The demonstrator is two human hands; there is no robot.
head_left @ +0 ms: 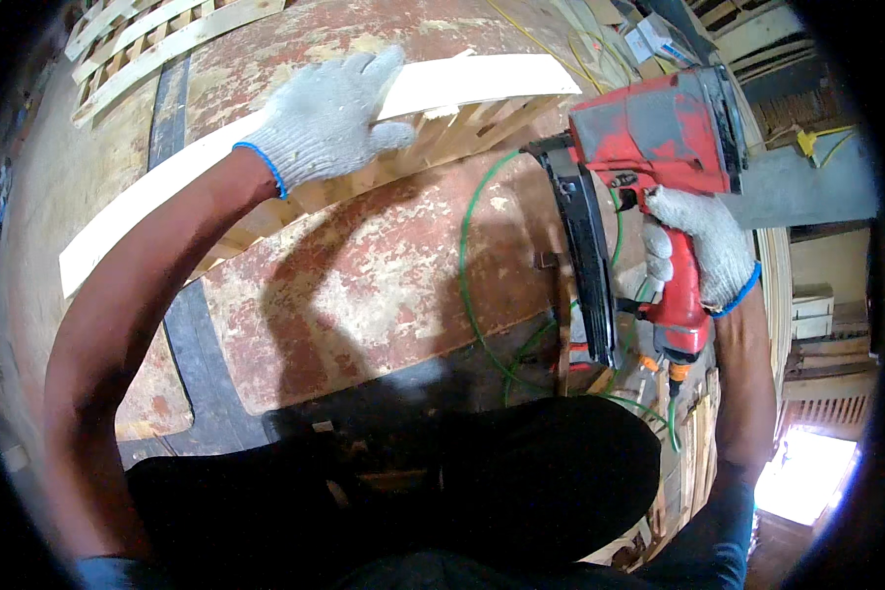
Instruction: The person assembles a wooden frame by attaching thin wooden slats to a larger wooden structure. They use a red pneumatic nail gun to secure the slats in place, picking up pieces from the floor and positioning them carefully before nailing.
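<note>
My left hand, in a grey knit glove with a blue cuff, grips the pale top board of a slatted wooden frame. Its fingers lie over the board, and the thumb is on the near side. The frame stands on edge across the worktable, its slats showing below the board. In my right hand, gloved alike, is a red and grey pneumatic nail gun, held by its handle. The gun is to the right of the frame's right end, its black magazine pointing toward me. A green air hose joins the handle's lower end.
The worn red-and-cream tabletop has dark strips across it. Another slatted wooden panel lies at the far left. A white box and a yellow cord are at the far right. Wood strips are stacked at the lower right.
</note>
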